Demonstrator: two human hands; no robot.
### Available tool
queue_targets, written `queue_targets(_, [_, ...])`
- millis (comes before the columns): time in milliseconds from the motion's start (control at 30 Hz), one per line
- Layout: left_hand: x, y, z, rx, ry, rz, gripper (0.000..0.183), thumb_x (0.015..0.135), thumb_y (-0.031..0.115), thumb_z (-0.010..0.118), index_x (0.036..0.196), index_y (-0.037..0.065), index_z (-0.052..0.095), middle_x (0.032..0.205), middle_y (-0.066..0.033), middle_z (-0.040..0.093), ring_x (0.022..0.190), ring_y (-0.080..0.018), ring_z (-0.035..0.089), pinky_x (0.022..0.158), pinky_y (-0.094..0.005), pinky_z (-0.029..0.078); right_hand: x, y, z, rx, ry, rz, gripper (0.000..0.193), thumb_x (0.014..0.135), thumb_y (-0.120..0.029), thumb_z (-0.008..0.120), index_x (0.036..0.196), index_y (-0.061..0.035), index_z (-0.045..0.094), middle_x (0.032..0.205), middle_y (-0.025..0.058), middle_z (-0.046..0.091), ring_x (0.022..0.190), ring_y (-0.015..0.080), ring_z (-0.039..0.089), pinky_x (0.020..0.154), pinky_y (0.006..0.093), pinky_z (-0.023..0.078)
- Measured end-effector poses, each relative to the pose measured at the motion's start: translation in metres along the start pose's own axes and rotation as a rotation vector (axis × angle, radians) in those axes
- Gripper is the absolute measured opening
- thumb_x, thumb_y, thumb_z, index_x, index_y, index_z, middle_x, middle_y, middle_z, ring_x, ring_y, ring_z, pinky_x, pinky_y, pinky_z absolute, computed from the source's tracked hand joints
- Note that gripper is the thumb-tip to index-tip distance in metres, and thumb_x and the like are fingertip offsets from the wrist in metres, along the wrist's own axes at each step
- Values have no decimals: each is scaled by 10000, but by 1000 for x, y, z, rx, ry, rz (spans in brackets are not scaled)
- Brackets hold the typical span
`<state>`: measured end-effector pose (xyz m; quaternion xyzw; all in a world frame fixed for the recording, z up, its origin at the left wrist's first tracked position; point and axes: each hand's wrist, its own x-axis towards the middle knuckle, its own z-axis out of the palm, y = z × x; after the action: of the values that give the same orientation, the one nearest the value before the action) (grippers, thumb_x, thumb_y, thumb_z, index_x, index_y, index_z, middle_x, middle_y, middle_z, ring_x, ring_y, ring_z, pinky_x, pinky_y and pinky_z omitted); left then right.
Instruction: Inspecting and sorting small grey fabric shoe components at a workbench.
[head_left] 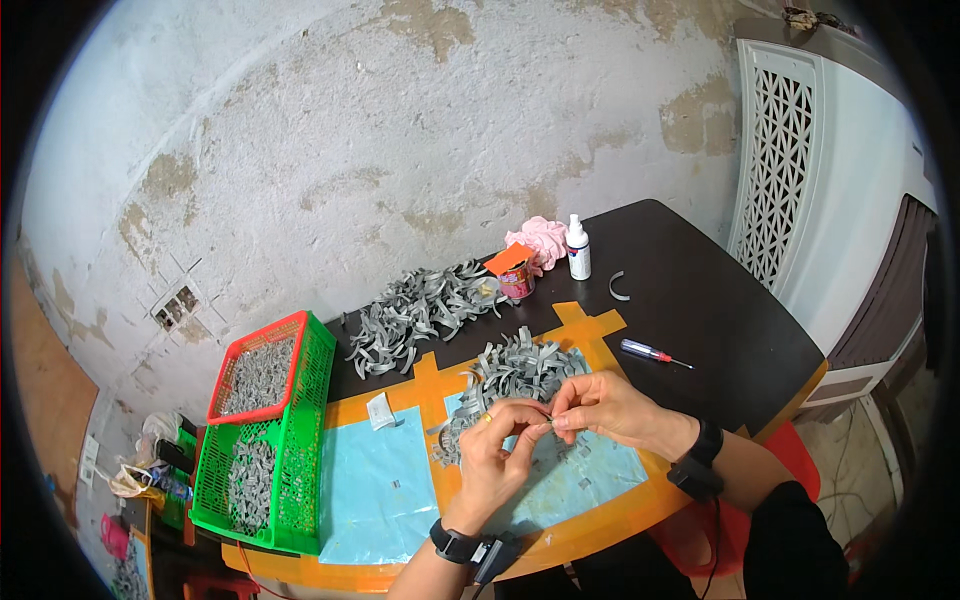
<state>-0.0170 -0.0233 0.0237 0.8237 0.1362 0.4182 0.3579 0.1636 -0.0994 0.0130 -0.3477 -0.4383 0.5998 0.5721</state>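
1. Barely visible, a small piece (552,422) sits where the fingertips of both hands meet; the fingers cover most of it, so its shape is hard to make out.
2. Its long axis and the way it points cannot be told.
3. It lies at the thumb and index tips of the left hand (493,452), to that hand's right, and at the left end of the right hand (612,405).
4. Both hands are nearly closed in a fingertip pinch on the piece; the left wears a ring. Either wrist has a black strap, and the lower edge cuts off the left forearm.
5. Just beyond the hands, a near pile (520,368) of curved grey strips, partly hidden by them, lies on a blue sheet (590,490).
6. To the left, a white packet (381,411) rests on another blue sheet (370,490); farther left, a green basket (312,420) bears a red basket (250,414) at its far end, both holding grey pieces.
7. On the right, a screwdriver (647,351) points right and slightly near.
8. Farther off are a larger heap (420,310) of strips, a can (517,282) partly covered by an orange card (509,259), a pink cloth (543,237) and a white bottle (578,255).
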Motion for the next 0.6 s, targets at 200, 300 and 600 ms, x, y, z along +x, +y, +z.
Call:
queue_targets(200, [2,-2,-2,-41,-19,-31,82,821,-10,659,868,-4,592,889,-100,673,743,-137,654,654,-241,530,2,0,-2,17,9,30,107,854,-77,649,900,7,603,806,68,623,726,134,601,684,266,499])
queue_targets(300, [2,-1,-2,-48,-20,-70,71,830,-1,652,862,-3,589,884,-100,677,745,-140,656,662,-249,532,3,2,-2,26,16,45,104,855,-77,648,897,6,602,805,69,624,730,135,601,684,265,499])
queue_targets(600, [-2,-6,1,-85,8,-118,44,841,-18,622,862,-14,583,857,-101,679,728,-146,667,644,-244,524,1,6,-2,44,47,55,97,854,-74,648,891,0,597,803,66,625,722,129,599,673,260,495])
